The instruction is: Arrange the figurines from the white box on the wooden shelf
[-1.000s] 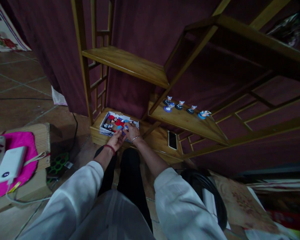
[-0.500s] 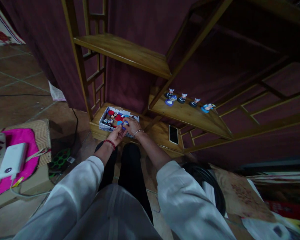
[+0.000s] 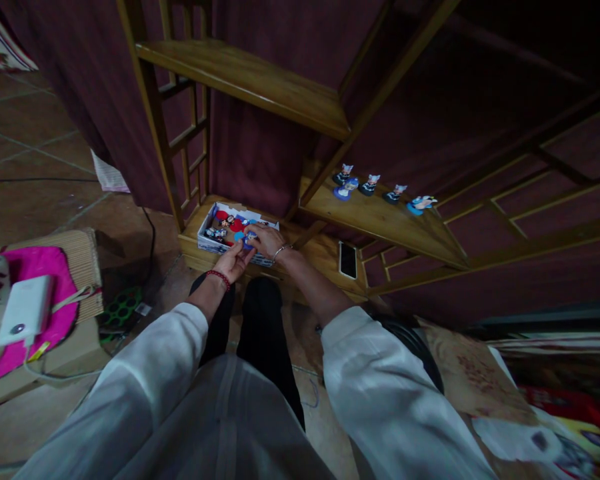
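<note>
Between both hands, over the front of a white patterned box (image 3: 207, 245), is a small blue-purple figurine (image 3: 250, 239). My left hand (image 3: 234, 261) grips it from below and the left. From the right, my right hand (image 3: 266, 241) has its fingers closed on the figurine's other side. Fingers cover part of it. Inside the box lie several red, blue and black-and-white figurines (image 3: 217, 233). To the right, a blue-purple figurine (image 3: 346, 189) stands on the wooden shelf (image 3: 375, 223), in front of a row of several dark-based and blue-based figurines (image 3: 395, 194).
A phone (image 3: 347, 259) lies on the lower wooden board, right of the box. Above the box juts a higher shelf (image 3: 250, 77). A white power bank (image 3: 26, 310) with a cable rests on pink cloth at left. Black coiled hose (image 3: 415, 343) is on the right.
The view has shifted slightly, so the shelves sit higher in it. Both hands still hold the figurine at the box, turned a little between the fingers.
</note>
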The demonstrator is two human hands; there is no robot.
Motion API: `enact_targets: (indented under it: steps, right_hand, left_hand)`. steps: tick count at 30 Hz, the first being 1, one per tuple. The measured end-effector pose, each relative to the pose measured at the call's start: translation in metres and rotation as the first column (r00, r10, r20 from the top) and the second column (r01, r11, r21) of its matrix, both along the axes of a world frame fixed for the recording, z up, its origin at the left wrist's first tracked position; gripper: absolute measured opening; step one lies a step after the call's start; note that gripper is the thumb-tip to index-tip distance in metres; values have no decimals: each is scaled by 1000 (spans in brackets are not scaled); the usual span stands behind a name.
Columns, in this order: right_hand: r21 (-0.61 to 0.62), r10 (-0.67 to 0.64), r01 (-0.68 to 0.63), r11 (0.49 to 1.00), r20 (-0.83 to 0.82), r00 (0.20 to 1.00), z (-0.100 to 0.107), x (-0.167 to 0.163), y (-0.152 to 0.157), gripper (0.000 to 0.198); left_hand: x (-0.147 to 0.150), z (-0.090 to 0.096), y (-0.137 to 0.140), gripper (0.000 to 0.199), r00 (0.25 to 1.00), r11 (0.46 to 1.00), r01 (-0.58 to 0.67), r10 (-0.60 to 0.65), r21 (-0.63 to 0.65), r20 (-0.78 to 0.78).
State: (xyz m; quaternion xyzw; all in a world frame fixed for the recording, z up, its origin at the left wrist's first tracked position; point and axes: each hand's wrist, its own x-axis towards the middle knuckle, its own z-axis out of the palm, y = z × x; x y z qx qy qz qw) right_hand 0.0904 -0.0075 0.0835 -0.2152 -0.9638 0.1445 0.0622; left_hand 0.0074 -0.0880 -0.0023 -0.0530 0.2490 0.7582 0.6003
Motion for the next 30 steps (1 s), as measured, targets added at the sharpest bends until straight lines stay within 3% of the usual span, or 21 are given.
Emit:
enact_targets:
  steps: [13, 30]
  right_hand:
    - [-5, 5, -5, 1000, 0, 1000, -1, -2, 5, 36]
    - [18, 20, -20, 1000, -2, 1000, 2, -1, 7, 32]
  left_hand:
    - [-4, 6, -2, 9, 1000, 1000, -9, 10, -26, 24]
    - [-6, 11, -8, 14, 998, 1000, -9, 9, 4, 55]
